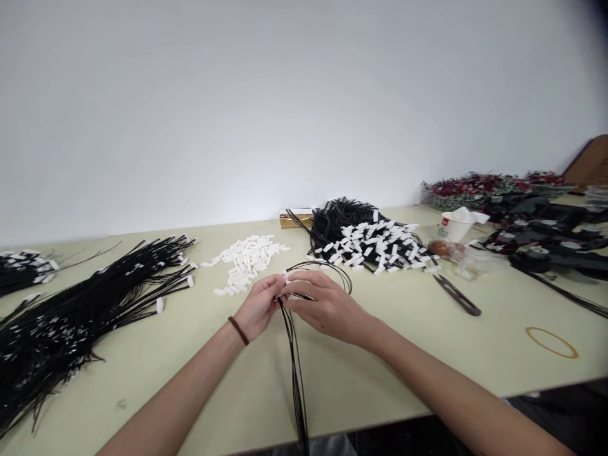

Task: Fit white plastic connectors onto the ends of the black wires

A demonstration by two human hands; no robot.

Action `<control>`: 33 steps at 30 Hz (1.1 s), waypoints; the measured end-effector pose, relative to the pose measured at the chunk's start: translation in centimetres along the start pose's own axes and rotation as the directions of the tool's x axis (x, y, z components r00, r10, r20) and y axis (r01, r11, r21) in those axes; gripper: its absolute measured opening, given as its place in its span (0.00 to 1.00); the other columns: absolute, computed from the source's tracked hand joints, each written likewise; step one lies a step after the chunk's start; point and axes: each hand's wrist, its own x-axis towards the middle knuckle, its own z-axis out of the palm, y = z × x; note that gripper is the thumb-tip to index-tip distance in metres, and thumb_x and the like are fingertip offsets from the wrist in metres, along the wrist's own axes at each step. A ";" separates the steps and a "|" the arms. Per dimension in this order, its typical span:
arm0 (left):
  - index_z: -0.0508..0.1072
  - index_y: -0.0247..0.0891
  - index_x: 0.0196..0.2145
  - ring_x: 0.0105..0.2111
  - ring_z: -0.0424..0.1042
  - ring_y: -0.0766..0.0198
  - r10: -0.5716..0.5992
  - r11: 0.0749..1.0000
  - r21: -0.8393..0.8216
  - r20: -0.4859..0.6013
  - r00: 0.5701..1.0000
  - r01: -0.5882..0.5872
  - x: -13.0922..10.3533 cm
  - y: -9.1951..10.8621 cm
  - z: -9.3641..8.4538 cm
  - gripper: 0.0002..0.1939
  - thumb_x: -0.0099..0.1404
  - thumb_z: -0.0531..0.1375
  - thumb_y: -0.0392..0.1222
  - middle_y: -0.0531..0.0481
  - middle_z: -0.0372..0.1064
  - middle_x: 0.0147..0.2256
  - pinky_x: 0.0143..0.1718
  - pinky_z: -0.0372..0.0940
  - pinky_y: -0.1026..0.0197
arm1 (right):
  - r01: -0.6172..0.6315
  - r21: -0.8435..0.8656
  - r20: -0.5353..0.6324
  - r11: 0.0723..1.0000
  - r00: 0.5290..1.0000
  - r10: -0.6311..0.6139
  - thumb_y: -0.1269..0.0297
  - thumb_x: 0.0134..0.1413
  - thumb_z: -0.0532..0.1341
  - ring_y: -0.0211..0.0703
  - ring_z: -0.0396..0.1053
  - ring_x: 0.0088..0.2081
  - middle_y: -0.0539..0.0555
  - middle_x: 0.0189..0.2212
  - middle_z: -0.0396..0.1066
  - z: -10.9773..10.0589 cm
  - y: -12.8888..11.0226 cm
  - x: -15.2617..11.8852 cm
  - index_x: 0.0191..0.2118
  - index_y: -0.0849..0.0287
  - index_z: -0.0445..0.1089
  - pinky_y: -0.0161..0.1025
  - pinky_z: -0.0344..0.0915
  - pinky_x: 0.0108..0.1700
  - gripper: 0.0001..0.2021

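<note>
My left hand (260,305) pinches a small white connector (284,277) at the middle of the table, with a brown band round the wrist. Close against it, my right hand (327,304) has its fingers bent round the same spot, holding thin black wires (295,373). Some wires hang down over the table's front edge, and others loop out behind my right hand. The fingertips partly hide the connector and wire ends. Behind my left hand lies a pile of loose white connectors (249,256). Black cables with white connectors (375,244) are heaped behind my right hand.
Black wire bundles (109,288) cover the left of the table (380,392). On the right are thread snips (456,295), a paper cup (455,227), a plastic bag (472,263), an orange ring (551,342), black cable assemblies (546,234) and reddish dried flowers (479,187). A gold box (295,220) stands by the wall.
</note>
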 end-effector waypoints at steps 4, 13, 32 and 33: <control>0.66 0.33 0.23 0.22 0.55 0.73 -0.013 0.998 -0.054 -0.001 1.000 0.013 -0.1 0.0 0.2 0.15 0.47 0.65 0.47 0.56 0.59 0.22 0.24 0.54 0.68 | -0.077 0.161 -0.029 0.984 0.996 0.083 0.74 0.56 0.51 0.40 0.64 0.48 0.53 0.38 0.71 0.4 0.0 0.0 0.37 0.56 0.65 0.42 0.63 0.49 0.09; 0.65 0.34 0.25 0.20 0.54 0.74 0.029 0.999 0.022 -0.090 0.996 -0.027 0.1 -0.3 0.0 0.17 0.47 0.64 0.50 0.57 0.58 0.21 0.22 0.51 0.68 | -0.377 0.858 -0.065 0.349 0.594 0.802 0.59 0.53 0.56 0.37 0.70 0.35 0.51 0.30 0.69 -1.3 1.1 0.9 0.33 0.58 0.63 0.41 0.69 0.41 0.08; 0.65 0.35 0.25 0.20 0.57 0.72 0.197 0.957 0.233 -0.086 0.977 -0.173 0.3 -0.5 -0.4 0.16 0.52 0.59 0.51 0.55 0.60 0.23 0.24 0.55 0.66 | -0.514 0.233 -0.413 0.826 0.716 0.562 0.66 0.50 0.59 0.34 0.57 0.24 0.49 0.21 0.64 -2.7 2.7 0.1 0.26 0.59 0.71 0.34 0.54 0.26 0.06; 0.65 0.35 0.25 0.20 0.57 0.72 0.206 0.953 0.242 -0.072 0.976 -0.183 0.3 -0.5 -0.3 0.15 0.52 0.59 0.51 0.55 0.60 0.22 0.24 0.55 0.66 | -0.478 0.178 -0.380 0.860 0.772 0.509 0.66 0.51 0.58 0.34 0.57 0.24 0.49 0.19 0.62 -2.4 2.3 0.2 0.26 0.60 0.70 0.34 0.54 0.27 0.07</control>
